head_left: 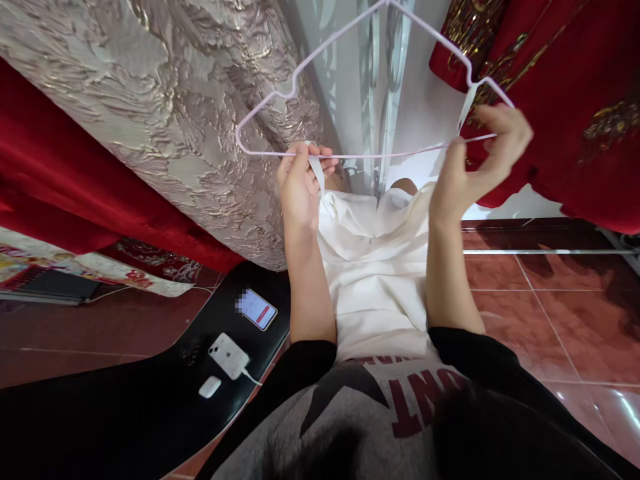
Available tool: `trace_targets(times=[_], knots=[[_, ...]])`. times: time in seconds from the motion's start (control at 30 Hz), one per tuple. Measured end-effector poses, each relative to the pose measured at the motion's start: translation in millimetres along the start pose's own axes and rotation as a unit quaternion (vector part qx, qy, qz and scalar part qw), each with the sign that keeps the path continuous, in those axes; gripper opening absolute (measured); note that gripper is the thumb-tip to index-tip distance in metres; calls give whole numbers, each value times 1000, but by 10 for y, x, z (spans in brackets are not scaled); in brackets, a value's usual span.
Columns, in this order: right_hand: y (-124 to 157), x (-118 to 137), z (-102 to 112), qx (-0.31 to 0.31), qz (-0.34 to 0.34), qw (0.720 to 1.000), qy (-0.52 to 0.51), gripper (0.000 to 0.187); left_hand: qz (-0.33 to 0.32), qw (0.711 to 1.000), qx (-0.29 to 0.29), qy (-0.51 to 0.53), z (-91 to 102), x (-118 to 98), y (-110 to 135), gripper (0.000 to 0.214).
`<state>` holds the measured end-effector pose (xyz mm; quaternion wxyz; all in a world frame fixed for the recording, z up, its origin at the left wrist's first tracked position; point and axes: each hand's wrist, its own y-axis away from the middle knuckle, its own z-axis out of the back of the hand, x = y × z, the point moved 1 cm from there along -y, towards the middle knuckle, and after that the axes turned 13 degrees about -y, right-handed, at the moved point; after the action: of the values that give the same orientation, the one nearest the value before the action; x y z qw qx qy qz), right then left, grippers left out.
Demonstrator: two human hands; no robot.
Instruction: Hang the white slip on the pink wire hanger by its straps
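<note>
A pale lilac clothes hanger (373,157) is stretched between my hands, its top cut off by the frame edge. My left hand (303,177) is closed around the lower bar near its left end, with a white ribbon loop (316,170) running past the fingers. Down on my lap lies a white garment (377,267), which this loop appears to join. My right hand (480,157) curls around the hanger's right end, thumb near the lower bar, partly hiding the corner. Another white loop (467,107) hangs from the right notch down to that thumb.
A black bench (165,393) at the left bears a lit phone (259,310), a white phone (229,355) on a cable and a small white case (209,387). Shiny beige fabric (165,100) hangs left, red fabric (560,100) right. A metal rail (550,252) crosses above red floor tiles.
</note>
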<state>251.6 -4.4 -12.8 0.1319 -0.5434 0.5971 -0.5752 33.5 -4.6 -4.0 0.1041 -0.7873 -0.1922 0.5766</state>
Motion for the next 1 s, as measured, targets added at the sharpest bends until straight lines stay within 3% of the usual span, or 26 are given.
trace_targets(times=[0.07,0.2,0.33,0.47,0.57,0.67,0.73,0.8,0.87,0.9,1.0], knots=[[-73,-147,109,-36,-40,998,12,34,2,1000,-8,0,9,11,-16,37],[-99,-382,151,66,-158,985,10,24,2,1000,-15,-7,22,38,-37,40],[-45,-322,57,148,-195,969,-20,18,-13,1000,14,-6,33,50,-42,44],[-139,-115,66,121,-174,976,-52,6,-17,1000,14,-5,50,71,-51,44],[-336,20,101,101,-170,978,-69,15,-16,1000,7,-10,60,94,-62,41],[-611,90,54,104,-188,967,-138,14,-15,1000,-4,-16,65,96,-68,41],[-780,77,-19,102,-233,945,-204,11,-12,1000,-6,-20,60,81,-63,42],[-876,16,-73,68,-308,912,-260,17,-4,999,-15,-32,51,56,-53,41],[-868,-69,-61,-14,-344,899,-271,25,2,999,-25,-41,41,27,-41,40],[-828,-109,-25,-68,-326,906,-260,26,2,999,-28,-41,36,13,-36,40],[-621,-171,127,-240,-189,930,-206,21,-6,999,-27,-35,16,-22,-24,42]])
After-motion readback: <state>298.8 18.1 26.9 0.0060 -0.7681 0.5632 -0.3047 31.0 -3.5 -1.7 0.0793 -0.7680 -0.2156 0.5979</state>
